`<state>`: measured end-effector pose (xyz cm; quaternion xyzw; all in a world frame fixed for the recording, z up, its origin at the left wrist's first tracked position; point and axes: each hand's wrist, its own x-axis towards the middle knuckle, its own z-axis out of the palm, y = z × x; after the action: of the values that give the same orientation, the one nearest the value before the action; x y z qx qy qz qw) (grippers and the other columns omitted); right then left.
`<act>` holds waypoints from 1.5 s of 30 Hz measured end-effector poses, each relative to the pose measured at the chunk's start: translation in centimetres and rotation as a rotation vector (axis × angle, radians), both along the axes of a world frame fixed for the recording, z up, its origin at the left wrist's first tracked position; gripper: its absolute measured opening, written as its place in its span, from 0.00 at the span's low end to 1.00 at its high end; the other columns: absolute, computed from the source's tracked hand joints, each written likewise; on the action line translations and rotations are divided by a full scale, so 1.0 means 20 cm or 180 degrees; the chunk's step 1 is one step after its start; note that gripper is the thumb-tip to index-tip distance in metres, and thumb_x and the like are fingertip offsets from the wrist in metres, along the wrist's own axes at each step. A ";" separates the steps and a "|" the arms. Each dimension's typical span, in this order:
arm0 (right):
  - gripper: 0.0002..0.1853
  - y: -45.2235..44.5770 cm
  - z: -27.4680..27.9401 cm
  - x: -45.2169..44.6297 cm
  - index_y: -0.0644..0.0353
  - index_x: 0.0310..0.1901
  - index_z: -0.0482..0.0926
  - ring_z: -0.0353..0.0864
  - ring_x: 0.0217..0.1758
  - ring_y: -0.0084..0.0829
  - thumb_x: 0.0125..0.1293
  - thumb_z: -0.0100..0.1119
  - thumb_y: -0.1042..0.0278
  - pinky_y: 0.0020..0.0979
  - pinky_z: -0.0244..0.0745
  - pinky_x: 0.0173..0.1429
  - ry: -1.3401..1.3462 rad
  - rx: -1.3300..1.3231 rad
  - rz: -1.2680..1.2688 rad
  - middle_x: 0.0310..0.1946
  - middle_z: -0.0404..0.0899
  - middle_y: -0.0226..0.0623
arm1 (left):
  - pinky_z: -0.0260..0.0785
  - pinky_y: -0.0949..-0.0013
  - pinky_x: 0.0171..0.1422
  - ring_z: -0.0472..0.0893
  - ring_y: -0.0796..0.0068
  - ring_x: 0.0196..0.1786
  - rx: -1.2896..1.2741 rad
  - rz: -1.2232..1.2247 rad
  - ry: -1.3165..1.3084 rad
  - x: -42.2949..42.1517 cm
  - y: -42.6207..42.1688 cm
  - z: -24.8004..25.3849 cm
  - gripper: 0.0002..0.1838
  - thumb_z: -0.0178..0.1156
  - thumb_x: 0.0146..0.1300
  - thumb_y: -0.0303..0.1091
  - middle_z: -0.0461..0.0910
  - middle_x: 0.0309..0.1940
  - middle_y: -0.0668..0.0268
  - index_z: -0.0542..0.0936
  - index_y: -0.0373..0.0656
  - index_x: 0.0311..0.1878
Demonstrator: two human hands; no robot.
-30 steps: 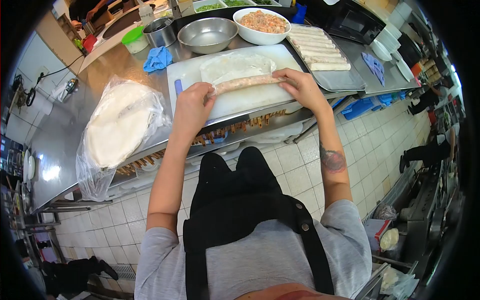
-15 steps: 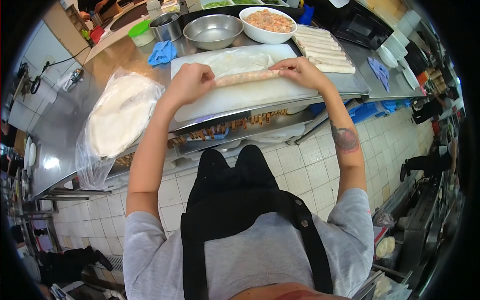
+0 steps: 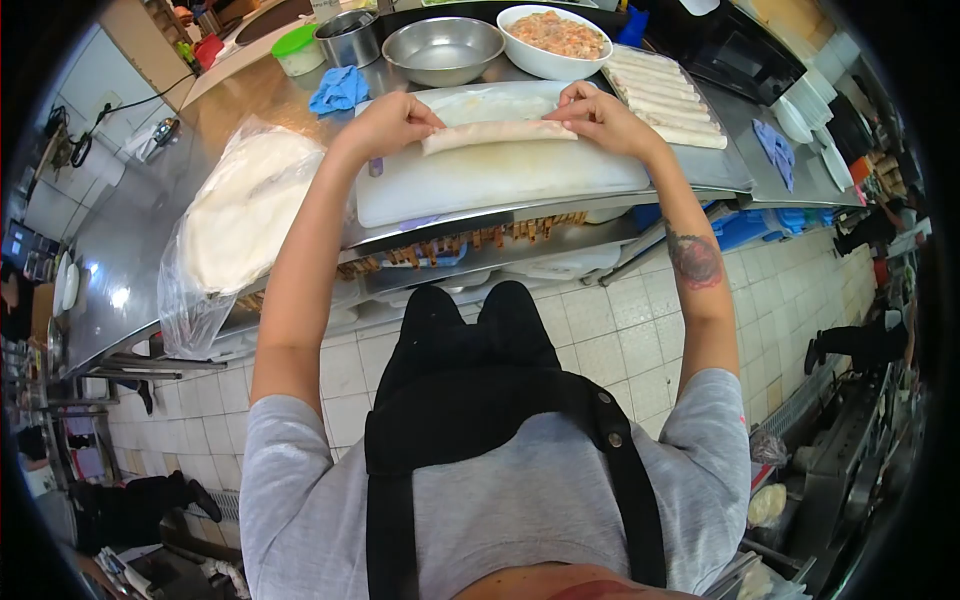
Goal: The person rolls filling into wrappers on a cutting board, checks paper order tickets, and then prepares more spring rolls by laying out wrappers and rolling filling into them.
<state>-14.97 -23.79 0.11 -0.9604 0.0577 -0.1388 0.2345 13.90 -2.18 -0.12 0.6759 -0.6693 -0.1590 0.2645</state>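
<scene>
A long pale roll (image 3: 500, 136), its wrapper around the filling, lies across the white cutting board (image 3: 500, 190). My left hand (image 3: 397, 122) pinches the roll's left end, and my right hand (image 3: 603, 120) pinches its right end. Beyond the roll, the rest of the thin translucent wrapper sheet (image 3: 490, 103) lies flat on the board. To my left is a stack of round pale wrappers (image 3: 245, 215) in a clear plastic bag. Finished-looking rolls sit side by side on a tray (image 3: 720, 146) to the right. A white bowl (image 3: 515, 52) holds an orange-pink chopped filling.
Behind the board stand a steel bowl (image 3: 445, 68), a steel pot (image 3: 347, 45) and a green-lidded tub (image 3: 297, 55). Blue cloths lie left (image 3: 340, 90) and right (image 3: 775, 155). A black microwave (image 3: 750, 55) stands at the back right. Other people are at the edges.
The roll has turned over, and wrapper now covers the filling that showed pinkish before. Both hands have kept hold of its ends. The whole view has shifted slightly.
</scene>
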 end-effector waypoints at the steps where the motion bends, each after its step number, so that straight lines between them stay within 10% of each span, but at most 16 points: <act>1: 0.16 0.01 0.00 0.00 0.55 0.52 0.85 0.75 0.49 0.30 0.63 0.61 0.75 0.30 0.72 0.56 -0.0083 -0.0007 -0.0069 0.47 0.73 0.34 | 0.73 0.70 0.40 0.80 0.76 0.32 0.0010 0.0171 0.0028 -0.02 0.01 0.01 0.10 0.65 0.62 0.31 0.82 0.29 0.65 0.87 0.38 0.43; 15: 0.16 0.09 -0.01 -0.02 0.59 0.47 0.81 0.80 0.41 0.25 0.56 0.68 0.78 0.29 0.77 0.50 -0.0474 0.0225 -0.0189 0.36 0.82 0.31 | 0.77 0.65 0.45 0.85 0.63 0.38 -0.0886 0.0616 -0.0387 -0.22 0.17 -0.01 0.15 0.71 0.53 0.31 0.86 0.35 0.55 0.84 0.35 0.42; 26: 0.09 -0.13 0.04 0.11 0.61 0.44 0.86 0.77 0.30 0.20 0.62 0.66 0.70 0.27 0.76 0.42 0.0466 0.0614 -0.0362 0.27 0.81 0.27 | 0.75 0.66 0.42 0.85 0.68 0.37 0.0255 0.0449 -0.0495 -0.04 0.02 0.10 0.09 0.65 0.61 0.32 0.86 0.30 0.59 0.83 0.36 0.38; 35: 0.20 -0.03 0.04 0.21 0.58 0.51 0.84 0.81 0.45 0.36 0.57 0.60 0.83 0.31 0.75 0.51 -0.0504 -0.1049 0.0237 0.40 0.81 0.37 | 0.74 0.68 0.43 0.83 0.73 0.37 0.0105 0.0223 -0.0293 0.08 -0.09 0.06 0.12 0.64 0.57 0.28 0.86 0.34 0.63 0.87 0.42 0.45; 45: 0.22 0.15 0.03 0.28 0.61 0.53 0.81 0.81 0.48 0.46 0.56 0.55 0.85 0.39 0.76 0.52 -0.0330 -0.0820 0.0389 0.45 0.80 0.44 | 0.75 0.60 0.52 0.81 0.55 0.44 -0.1017 0.0354 -0.1342 -0.14 -0.07 -0.07 0.17 0.61 0.53 0.23 0.83 0.39 0.57 0.86 0.42 0.48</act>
<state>-9.34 -20.70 0.73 -0.9758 -0.0313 -0.1800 0.1201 11.12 -3.62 -1.55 0.6794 -0.6881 0.1077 0.2309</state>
